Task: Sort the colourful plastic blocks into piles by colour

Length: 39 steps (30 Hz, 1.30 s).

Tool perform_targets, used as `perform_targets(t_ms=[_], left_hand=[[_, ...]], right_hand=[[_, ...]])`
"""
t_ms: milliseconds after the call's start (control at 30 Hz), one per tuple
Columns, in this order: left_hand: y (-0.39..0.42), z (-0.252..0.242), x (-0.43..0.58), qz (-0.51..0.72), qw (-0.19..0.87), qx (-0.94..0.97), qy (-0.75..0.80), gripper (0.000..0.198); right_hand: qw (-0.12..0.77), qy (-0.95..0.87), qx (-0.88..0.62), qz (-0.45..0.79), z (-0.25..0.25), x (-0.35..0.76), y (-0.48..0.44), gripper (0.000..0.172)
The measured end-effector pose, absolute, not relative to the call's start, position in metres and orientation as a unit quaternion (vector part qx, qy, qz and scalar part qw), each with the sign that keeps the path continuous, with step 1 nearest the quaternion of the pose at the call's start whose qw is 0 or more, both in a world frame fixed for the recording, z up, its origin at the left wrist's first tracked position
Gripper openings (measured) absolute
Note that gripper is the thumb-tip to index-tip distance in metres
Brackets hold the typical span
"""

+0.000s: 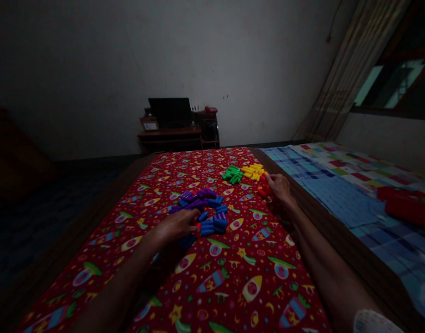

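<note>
My left hand [179,223] is at a mixed pile of short, tube-like plastic pieces. Its thumb and fingers are pinched at a red plastic piece [198,227], partly hidden by the fingertips. Purple pieces [198,204] lie just beyond the hand, and blue pieces [213,226] lie to its right. Farther right, my right hand [279,187] has its fingers closed at a red plastic piece, above a small group of red pieces [264,191]. Beside that group are a heap of yellow pieces [254,171] and a heap of green pieces [232,175].
A red cloth with rockets [212,282] covers the long surface, which has brown edges [325,231]. On the right lies a blue plaid and patchwork bedspread [340,189] with a red item [409,206]. A desk [169,133] with a dark monitor [171,112] stands against the far wall.
</note>
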<state>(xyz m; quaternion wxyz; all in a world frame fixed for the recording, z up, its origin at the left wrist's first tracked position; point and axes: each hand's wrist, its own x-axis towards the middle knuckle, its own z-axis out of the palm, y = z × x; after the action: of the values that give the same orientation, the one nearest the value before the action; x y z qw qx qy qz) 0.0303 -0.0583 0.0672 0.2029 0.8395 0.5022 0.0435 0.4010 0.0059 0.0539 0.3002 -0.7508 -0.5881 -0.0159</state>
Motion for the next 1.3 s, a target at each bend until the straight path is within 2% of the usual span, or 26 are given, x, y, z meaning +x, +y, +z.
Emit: perform_targets(t_ms=[167, 333, 433, 533, 600, 667, 767, 900, 967, 1167, 1233, 1300], left_hand=[[-0.057, 0.065, 0.041, 0.040, 0.201, 0.833, 0.513, 0.033], [-0.042, 0.072, 0.033, 0.135, 0.263, 0.798, 0.525, 0.031], [-0.040, 0.078, 0.035, 0.248, 0.323, 0.734, 0.544, 0.033], [-0.046, 0.076, 0.050, 0.356, 0.387, 0.670, 0.524, 0.040], [-0.050, 0.071, 0.061, 0.384, 0.394, 0.667, 0.502, 0.042], [-0.054, 0.066, 0.069, 0.370, 0.386, 0.696, 0.480, 0.042], [-0.055, 0.066, 0.067, 0.333, 0.325, 0.746, 0.476, 0.042], [-0.035, 0.072, 0.047, 0.332, 0.139, 0.765, 0.534, 0.037], [-0.015, 0.072, 0.038, 0.316, 0.104, 0.762, 0.555, 0.036], [0.047, 0.057, 0.039, 0.201, 0.188, 0.766, 0.582, 0.023], [0.055, 0.053, 0.041, 0.192, 0.215, 0.765, 0.576, 0.019], [0.057, 0.050, 0.040, 0.200, 0.232, 0.759, 0.576, 0.023]], right_hand=[[0.231, -0.558, -0.797, -0.017, 0.042, 0.414, 0.000, 0.035], [0.279, -0.579, -0.766, -0.034, 0.057, 0.406, 0.002, 0.034], [0.344, -0.653, -0.675, 0.006, 0.070, 0.375, -0.002, 0.033], [0.381, -0.761, -0.501, 0.156, 0.072, 0.323, -0.019, 0.035], [0.378, -0.797, -0.403, 0.244, 0.067, 0.290, -0.034, 0.034], [0.361, -0.820, -0.356, 0.266, 0.061, 0.269, -0.046, 0.034], [0.346, -0.835, -0.372, 0.210, 0.057, 0.270, -0.044, 0.029], [0.366, -0.768, -0.523, 0.054, 0.058, 0.322, -0.015, 0.024], [0.364, -0.712, -0.600, -0.017, 0.056, 0.353, -0.002, 0.025], [0.252, -0.664, -0.699, -0.085, 0.036, 0.405, 0.004, 0.027], [0.218, -0.669, -0.706, -0.082, 0.033, 0.408, 0.002, 0.027], [0.200, -0.672, -0.709, -0.075, 0.033, 0.409, 0.001, 0.028]])
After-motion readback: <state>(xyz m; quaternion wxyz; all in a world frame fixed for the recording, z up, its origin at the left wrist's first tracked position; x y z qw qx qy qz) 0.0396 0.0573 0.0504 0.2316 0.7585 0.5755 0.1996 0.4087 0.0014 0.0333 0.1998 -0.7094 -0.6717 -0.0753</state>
